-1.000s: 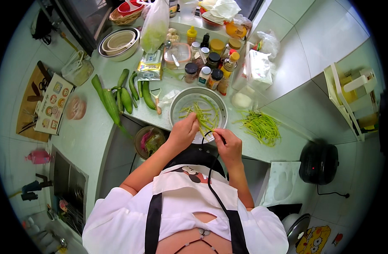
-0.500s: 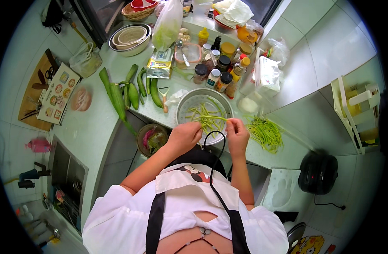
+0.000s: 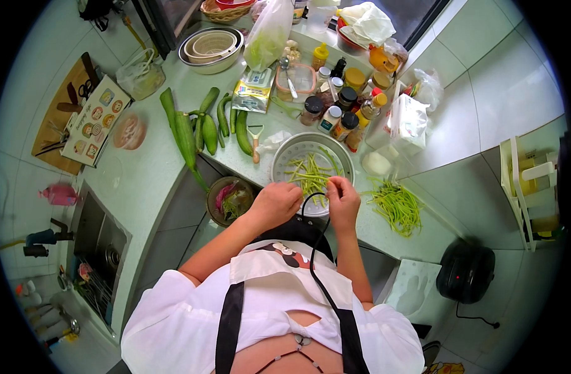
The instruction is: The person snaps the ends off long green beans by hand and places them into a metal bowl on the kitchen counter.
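A round metal basin (image 3: pixel 281 163) with a dotted inner surface holds cut pieces of thin green stalks (image 3: pixel 311 171). Over its near left rim, my left hand (image 3: pixel 279 204) is closed, fingertips pinched together; what lies between them is hidden. My right hand (image 3: pixel 343 204) is closed at the near right rim, thumb and fingers pinching beside a green stalk; whether that stalk is in the pinch is hard to see. To the right of the basin lies a loose pile of long green stalks (image 3: pixel 396 207). A black cord (image 3: pixel 313 249) runs up my front and loops between my hands.
Green gourds (image 3: pixel 185 140) and a wooden-handled peeler (image 3: pixel 255 146) lie left of the basin. Several jars and bottles (image 3: pixel 344 100) stand behind it. A bin with scraps (image 3: pixel 230 202) sits below the counter edge. The sink (image 3: pixel 98 249) is at far left, a black cooker (image 3: pixel 466 271) at right.
The stalk stretched between my hands half a second ago no longer spans them. My right hand has turned slightly inward and down. The whole view has shifted, so the counter appears farther right.
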### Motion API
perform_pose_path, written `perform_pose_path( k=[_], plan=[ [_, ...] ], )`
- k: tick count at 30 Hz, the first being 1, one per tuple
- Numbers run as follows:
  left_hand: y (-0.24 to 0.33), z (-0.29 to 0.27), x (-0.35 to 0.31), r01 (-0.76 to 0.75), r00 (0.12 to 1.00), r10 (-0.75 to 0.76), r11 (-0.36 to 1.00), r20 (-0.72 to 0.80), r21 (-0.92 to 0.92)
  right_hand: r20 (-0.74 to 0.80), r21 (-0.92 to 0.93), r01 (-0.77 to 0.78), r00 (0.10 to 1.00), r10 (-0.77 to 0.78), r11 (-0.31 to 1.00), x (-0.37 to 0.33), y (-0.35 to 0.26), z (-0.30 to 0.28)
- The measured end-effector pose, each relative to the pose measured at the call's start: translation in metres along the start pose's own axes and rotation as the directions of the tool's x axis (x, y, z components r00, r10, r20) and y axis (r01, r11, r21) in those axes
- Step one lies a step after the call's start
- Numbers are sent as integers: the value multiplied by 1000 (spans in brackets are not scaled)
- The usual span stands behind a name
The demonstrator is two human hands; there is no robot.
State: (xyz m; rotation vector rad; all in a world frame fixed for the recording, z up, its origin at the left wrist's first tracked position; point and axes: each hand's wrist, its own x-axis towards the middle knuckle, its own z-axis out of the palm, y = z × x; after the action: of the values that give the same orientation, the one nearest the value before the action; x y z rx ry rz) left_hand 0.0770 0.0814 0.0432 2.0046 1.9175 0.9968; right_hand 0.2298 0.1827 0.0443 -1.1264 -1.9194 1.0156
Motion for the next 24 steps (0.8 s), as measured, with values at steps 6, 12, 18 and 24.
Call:
perform_pose_path(
  k=[6, 12, 18, 24],
  plan=[
    [0, -6, 3, -177, 984, 177, 984, -15, -15, -2, -207, 205, 978, -210, 957, -1, -2, 10],
    [-12, -14, -7, -77, 996, 80, 995, 49, -65, -149, 348, -153, 965, 215, 925, 21, 45, -17],
    [-55, -24, -50, 323, 937, -336, 938, 99, 127, -252, 557, -101, 925, 284, 825, 21, 54, -34],
    [-111, -17, -104, 585, 695, -692, 702, 196, 406, -170, 812, -89, 909, 380, 576, 15, 32, -41]
  ],
)
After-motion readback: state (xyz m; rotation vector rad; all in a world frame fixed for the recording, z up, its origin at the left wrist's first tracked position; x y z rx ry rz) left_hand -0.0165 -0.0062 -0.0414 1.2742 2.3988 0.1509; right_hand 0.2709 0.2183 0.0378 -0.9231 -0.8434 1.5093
